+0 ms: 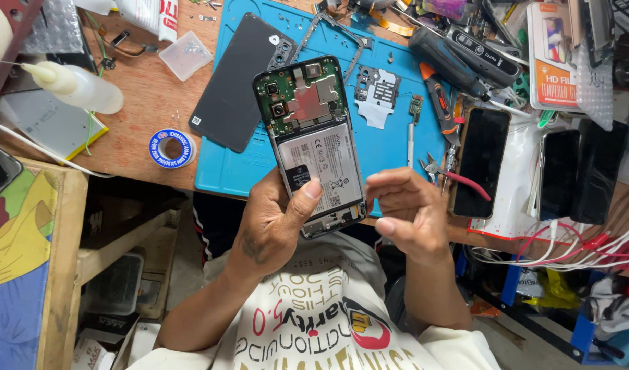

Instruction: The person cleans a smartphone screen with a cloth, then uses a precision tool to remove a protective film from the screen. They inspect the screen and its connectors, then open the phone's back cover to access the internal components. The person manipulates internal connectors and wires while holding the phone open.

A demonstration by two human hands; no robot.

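1. Holding an opened phone above the blue mat, the left hand cups its lower end, thumb laid across the battery – the grip is clamped on the phone's body.
2. The phone faces up with its back removed; a green circuit board fills the top half, and the white-labelled battery lies below it.
3. The right hand hovers just beside the phone's lower right edge. Its fingers are curled and drawn close together; whether they pinch anything cannot be told.
4. On the mat, left of the phone, lies the dark back cover; to the right lies a small grey plate.
5. A roll of solder wire sits on the wooden desk near the mat's left edge – a squeeze bottle lies further left, and a small clear plastic box sits above the roll.
6. Right of the mat, a phone with a dark screen lies face up, with red-handled cutters touching its left edge.
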